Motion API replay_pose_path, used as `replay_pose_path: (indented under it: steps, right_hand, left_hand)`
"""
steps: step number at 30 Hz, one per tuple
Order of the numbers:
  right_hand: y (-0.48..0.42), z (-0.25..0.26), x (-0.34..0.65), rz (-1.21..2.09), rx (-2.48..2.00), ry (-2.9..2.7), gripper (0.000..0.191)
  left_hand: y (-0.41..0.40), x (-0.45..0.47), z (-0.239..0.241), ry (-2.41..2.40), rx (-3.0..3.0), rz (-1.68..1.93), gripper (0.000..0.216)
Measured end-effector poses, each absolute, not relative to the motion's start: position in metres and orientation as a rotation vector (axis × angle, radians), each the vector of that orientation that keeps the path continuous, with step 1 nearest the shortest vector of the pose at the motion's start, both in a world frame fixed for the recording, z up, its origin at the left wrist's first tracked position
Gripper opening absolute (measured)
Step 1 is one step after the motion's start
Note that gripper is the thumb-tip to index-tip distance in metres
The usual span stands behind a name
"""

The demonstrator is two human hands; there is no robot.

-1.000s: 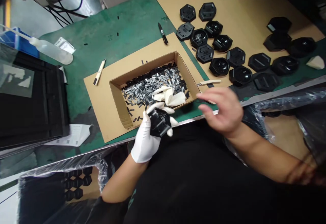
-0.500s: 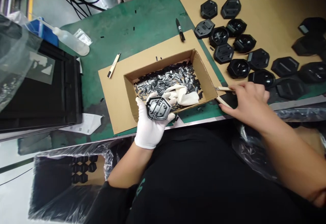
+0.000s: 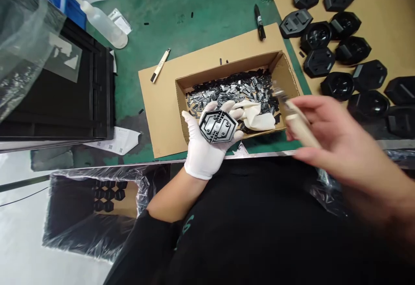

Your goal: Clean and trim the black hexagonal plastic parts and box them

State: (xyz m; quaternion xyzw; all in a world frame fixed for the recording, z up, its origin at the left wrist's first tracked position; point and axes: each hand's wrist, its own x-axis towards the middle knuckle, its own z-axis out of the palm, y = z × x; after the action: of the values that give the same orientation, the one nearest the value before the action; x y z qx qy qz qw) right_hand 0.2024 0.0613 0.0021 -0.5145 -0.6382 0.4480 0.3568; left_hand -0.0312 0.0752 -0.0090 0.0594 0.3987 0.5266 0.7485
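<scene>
My left hand (image 3: pixel 204 153), in a white glove, cradles a black hexagonal plastic part (image 3: pixel 218 126) with its ribbed inner side turned up. Its fingers curl round the edge, over the front of an open cardboard box (image 3: pixel 189 77). Small dark strips (image 3: pixel 227 87) fill the box, and a white glove (image 3: pixel 257 114) lies on them. My bare right hand (image 3: pixel 330 133) is closed round cream-handled pliers (image 3: pixel 301 129) at the box's right end. Their metal head is smeared by motion, so its exact shape cannot be made out.
Several black hexagonal parts (image 3: pixel 319 62) lie on cardboard at the right. A black marker (image 3: pixel 259 22), a cream cutter-like tool (image 3: pixel 160 65) and a squeeze bottle (image 3: pixel 105 25) rest on the bench. A black crate (image 3: pixel 65 86) stands left; a plastic-lined bin (image 3: pixel 126 226) sits below the edge.
My right hand has lifted the pliers from beside the box's right corner, bringing their head over its right end. My left hand still holds the hexagonal part. The whole view has shifted.
</scene>
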Motion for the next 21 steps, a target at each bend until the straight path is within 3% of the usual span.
replay_pose_path:
  steps: [6,11,21]
  right_hand:
    - [0.074,0.006,0.156,0.607,-1.256,-2.314,0.06]
    - [0.076,0.002,0.14,0.504,-1.252,-2.354,0.068]
    - [0.078,0.001,0.137,0.523,-1.206,-2.359,0.075]
  left_hand:
    - [0.069,-0.031,-0.009,0.927,0.204,1.287,0.055]
    - [0.067,-0.034,-0.009,0.928,0.211,1.301,0.065]
    - [0.066,-0.037,-0.005,0.801,0.179,1.35,0.053]
